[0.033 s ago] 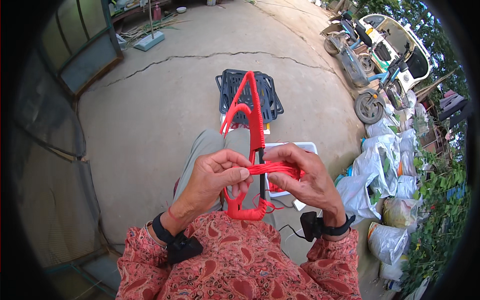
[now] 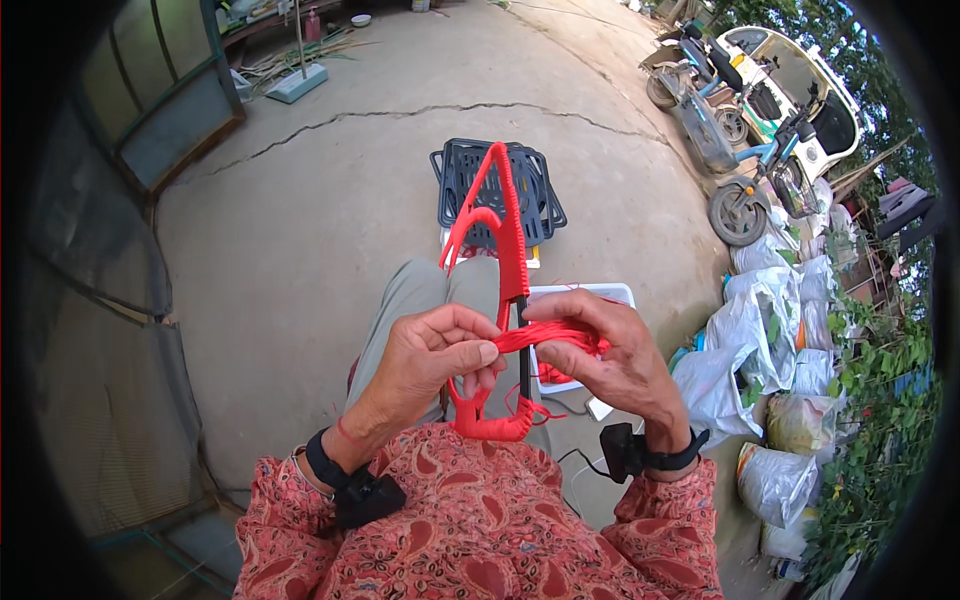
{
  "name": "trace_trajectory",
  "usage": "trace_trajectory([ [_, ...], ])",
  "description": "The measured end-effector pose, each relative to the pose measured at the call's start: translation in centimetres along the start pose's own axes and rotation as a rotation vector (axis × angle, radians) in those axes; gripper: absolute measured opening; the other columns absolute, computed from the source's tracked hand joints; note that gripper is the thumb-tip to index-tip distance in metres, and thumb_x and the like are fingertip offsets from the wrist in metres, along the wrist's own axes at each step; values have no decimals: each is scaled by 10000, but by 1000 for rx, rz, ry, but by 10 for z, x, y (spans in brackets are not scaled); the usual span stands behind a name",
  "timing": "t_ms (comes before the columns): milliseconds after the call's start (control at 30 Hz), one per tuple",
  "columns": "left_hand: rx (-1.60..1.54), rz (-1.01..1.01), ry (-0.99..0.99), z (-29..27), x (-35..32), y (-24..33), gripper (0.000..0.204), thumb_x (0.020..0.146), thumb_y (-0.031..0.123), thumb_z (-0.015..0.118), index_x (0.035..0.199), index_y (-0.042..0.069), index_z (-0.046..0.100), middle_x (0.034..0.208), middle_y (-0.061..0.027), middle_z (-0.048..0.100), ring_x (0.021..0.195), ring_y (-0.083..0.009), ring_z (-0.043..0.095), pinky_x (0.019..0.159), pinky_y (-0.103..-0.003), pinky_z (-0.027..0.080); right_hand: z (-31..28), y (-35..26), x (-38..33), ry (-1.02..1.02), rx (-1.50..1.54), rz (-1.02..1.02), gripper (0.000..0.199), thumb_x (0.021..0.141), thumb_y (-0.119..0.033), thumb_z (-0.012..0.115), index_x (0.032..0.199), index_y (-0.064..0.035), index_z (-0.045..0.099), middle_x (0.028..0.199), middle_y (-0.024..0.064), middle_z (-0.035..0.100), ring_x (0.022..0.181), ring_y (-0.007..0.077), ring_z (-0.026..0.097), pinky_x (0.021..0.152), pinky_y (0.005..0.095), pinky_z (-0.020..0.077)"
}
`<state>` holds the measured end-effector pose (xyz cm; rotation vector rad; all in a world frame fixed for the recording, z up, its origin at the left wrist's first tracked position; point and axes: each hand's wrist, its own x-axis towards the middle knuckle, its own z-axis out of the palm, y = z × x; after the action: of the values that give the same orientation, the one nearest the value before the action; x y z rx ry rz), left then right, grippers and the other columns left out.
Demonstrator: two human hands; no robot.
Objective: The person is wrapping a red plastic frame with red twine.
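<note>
A bundle of red cord stretches between my hands, crossing in front of a frame wound in red cord. My left hand pinches the bundle's left end between thumb and fingers. The thicker, looped part lies in my right hand, between thumb and curled fingers. Behind the bundle, a bare black bar of the frame shows between wrapped stretches. Loose red ends stick out near the wrapped lower corner. The frame stands before my lap, partly hidden by my left hand.
Beyond my knees are dark slotted panels. A white basket with red cord inside stands behind my right hand. White sacks line the right side, below parked scooters. A screened door is at left.
The cord bundle has tilted slightly, its right part higher, and looks a little more spread. Both hands keep nearly the same place and grip.
</note>
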<state>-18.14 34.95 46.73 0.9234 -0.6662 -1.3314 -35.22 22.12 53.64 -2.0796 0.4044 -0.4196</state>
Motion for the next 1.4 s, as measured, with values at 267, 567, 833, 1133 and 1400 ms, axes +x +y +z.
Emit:
trace_trajectory([
  [267, -10, -167, -122, 14, -4, -14, 169, 863, 65, 627, 999, -20, 573, 812, -96, 674, 656, -103, 620, 544, -209, 491, 12, 17, -14, 318, -191, -166, 324, 722, -42, 707, 1039, -88, 656, 1116, 68, 572, 1032, 220, 518, 854, 359, 421],
  [567, 228, -90, -59, 26, -3, -21, 126, 838, 96, 680, 905, 7, 622, 731, -16, 649, 629, -52, 590, 558, -190, 482, 29, 44, -62, 429, 208, 149, 157, 808, -77, 685, 931, -6, 621, 889, 78, 628, 842, 163, 592, 727, 272, 453],
  [833, 339, 114, -8, 30, 0, -31, 165, 823, 63, 675, 962, -23, 660, 775, 3, 611, 654, -36, 533, 573, -197, 437, 51, 43, -65, 286, 564, 262, 319, 862, -142, 652, 1130, 10, 569, 1003, 65, 618, 905, 127, 586, 807, 260, 470],
  [1133, 375, 0, -64, 30, -5, -24, 153, 870, 63, 617, 982, -28, 666, 803, -36, 641, 691, -80, 578, 618, -214, 479, 46, 40, -73, 324, 265, 262, 279, 829, -129, 675, 1074, -6, 622, 951, 69, 635, 855, 141, 591, 746, 273, 468],
  [1400, -114, -256, -254, 33, -5, -18, 294, 877, 138, 598, 1080, -74, 587, 898, -146, 659, 786, -189, 651, 721, -283, 516, 20, 38, -91, 560, 616, 199, 274, 819, -33, 681, 1060, 23, 563, 976, 20, 569, 896, 89, 541, 793, 223, 440],
])
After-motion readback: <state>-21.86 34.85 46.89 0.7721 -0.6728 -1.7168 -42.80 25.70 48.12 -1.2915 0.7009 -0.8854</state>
